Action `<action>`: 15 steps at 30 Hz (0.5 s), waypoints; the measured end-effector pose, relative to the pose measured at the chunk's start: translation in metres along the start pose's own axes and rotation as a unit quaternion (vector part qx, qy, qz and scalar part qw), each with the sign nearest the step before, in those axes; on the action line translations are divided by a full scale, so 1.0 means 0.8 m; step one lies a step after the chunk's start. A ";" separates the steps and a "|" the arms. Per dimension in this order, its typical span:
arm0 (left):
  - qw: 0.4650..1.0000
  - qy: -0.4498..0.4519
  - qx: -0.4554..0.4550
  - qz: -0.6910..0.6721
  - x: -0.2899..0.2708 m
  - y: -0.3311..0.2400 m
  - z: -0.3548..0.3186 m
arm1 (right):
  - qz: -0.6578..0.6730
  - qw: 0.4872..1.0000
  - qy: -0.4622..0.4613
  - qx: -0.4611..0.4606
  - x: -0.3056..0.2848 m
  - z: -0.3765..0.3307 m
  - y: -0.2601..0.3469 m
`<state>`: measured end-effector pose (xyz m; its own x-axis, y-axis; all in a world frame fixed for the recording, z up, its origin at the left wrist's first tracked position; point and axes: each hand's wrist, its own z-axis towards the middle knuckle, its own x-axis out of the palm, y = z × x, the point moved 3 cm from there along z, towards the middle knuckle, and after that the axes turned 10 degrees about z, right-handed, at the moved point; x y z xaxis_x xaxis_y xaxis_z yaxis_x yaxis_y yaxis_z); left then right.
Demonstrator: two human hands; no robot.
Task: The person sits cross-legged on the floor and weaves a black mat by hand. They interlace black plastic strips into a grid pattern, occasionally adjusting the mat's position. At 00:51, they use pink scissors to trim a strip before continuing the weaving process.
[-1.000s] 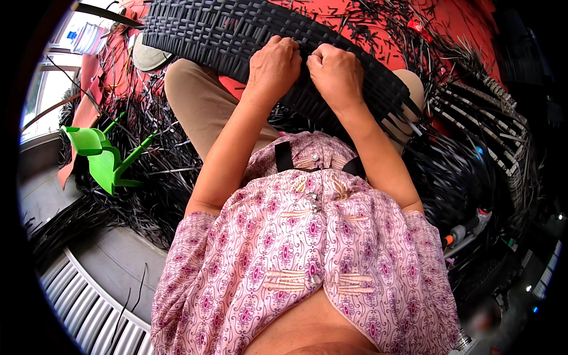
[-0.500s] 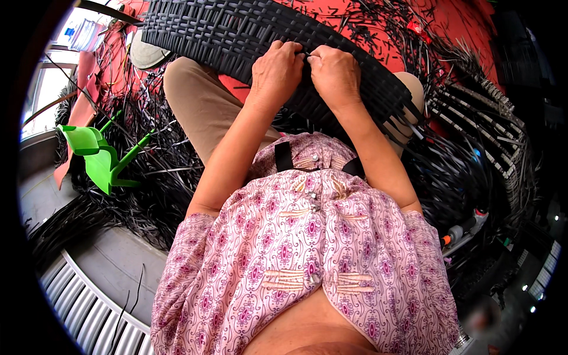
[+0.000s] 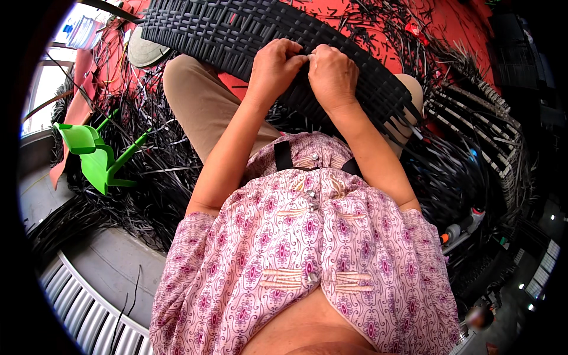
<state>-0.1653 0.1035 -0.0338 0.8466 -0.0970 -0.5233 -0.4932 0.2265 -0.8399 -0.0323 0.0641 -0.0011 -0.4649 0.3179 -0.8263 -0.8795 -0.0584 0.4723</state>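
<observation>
Both hands, left hand (image 3: 273,68) and right hand (image 3: 332,74), pinch one strip with closed fingers on the black woven panel (image 3: 236,35). Most of the panel looks woven; loose strip ends (image 3: 408,121) at its right edge remain.

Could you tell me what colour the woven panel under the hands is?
The woven panel is black, seen clearly in the head view.

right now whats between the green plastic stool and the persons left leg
In the head view, a tangle of loose black strips fills the stretch between the green stool and the left leg; no bare floor shows there.
</observation>
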 end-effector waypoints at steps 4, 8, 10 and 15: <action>1.000 -0.006 -0.004 0.008 -0.001 -0.003 0.002 | 0.004 1.000 -0.003 -0.012 -0.002 -0.003 0.003; 0.997 -0.041 0.038 0.046 -0.006 -0.012 -0.004 | 0.067 0.998 0.019 -0.007 -0.017 -0.012 0.008; 0.998 -0.047 -0.002 -0.053 -0.015 -0.007 -0.002 | 0.122 0.991 -0.027 -0.043 -0.028 -0.018 0.012; 0.977 -0.045 -0.010 -0.209 -0.062 0.004 0.016 | 0.126 0.980 -0.097 -0.120 -0.041 -0.016 0.017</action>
<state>-0.2059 0.1211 -0.0086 0.9884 -0.0917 -0.1210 -0.1046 0.1667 -0.9805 -0.0302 0.0412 0.0282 -0.6627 0.4369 -0.6082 -0.7487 -0.3715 0.5490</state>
